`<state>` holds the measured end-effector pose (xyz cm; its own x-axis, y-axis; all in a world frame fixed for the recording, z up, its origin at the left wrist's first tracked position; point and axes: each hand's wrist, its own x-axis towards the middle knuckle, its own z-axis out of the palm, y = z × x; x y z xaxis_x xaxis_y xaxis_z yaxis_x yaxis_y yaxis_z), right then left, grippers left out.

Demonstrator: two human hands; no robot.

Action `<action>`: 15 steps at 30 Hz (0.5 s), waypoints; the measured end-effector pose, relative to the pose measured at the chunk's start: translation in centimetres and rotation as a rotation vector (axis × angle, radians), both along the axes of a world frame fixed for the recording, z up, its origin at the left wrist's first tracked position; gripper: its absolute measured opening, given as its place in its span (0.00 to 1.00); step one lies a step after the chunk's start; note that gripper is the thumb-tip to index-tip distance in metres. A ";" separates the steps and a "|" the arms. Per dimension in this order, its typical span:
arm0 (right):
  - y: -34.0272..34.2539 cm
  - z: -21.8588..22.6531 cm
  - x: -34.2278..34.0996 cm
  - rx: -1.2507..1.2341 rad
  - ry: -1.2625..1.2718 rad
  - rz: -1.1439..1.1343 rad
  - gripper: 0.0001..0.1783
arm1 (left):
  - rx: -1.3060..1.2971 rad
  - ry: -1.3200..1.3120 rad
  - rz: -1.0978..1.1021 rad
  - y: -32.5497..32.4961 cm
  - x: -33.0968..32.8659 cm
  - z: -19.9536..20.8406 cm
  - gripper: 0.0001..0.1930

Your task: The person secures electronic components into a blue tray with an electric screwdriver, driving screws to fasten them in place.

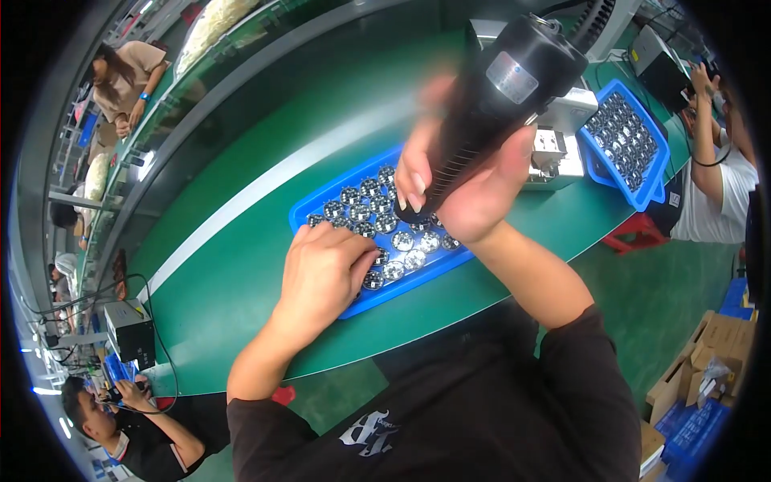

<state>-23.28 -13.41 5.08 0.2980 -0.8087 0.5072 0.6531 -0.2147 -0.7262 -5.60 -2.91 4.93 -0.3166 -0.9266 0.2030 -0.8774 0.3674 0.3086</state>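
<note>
A black electric screwdriver point(490, 96) points down and to the left, with a cable at its upper end. My right hand point(478, 181) is wrapped round its lower body; some of the fingers are blurred. Its tip end reaches over a blue tray point(418, 277) that holds many round silver-and-black parts point(359, 213) in rows. My left hand point(317, 269) rests over the tray's near left part. Thumb and forefinger close on the edge of one round part point(381, 257) there, while the other fingers curl over neighbouring parts.
Behind my right hand stands a grey machine point(554, 153). To its right, a second blue tray point(626, 145) of round parts sits tilted on another. A dark box point(130, 333) with cables is at the bench's left end. Co-workers sit on both sides; cartons point(699, 361) lie at right.
</note>
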 end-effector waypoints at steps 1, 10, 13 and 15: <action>0.0 0.0 0.0 -0.009 -0.002 0.002 0.52 | 0.011 -0.016 0.023 0.1 -0.1 0.1 0.04; 0.2 -0.1 0.4 0.011 -0.027 0.010 0.52 | 0.011 -0.101 0.086 0.2 -0.3 0.4 0.06; 0.6 -0.3 0.6 0.020 -0.023 0.060 0.53 | -0.016 -0.064 0.072 0.2 0.0 0.3 0.08; 0.9 -0.4 0.6 0.018 0.006 0.095 0.53 | -0.021 -0.012 0.049 0.4 0.3 0.1 0.08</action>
<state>-22.64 -12.47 4.68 0.3766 -0.7856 0.4909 0.6659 -0.1388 -0.7330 -5.34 -2.51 5.01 -0.2736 -0.9365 0.2193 -0.8979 0.3304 0.2910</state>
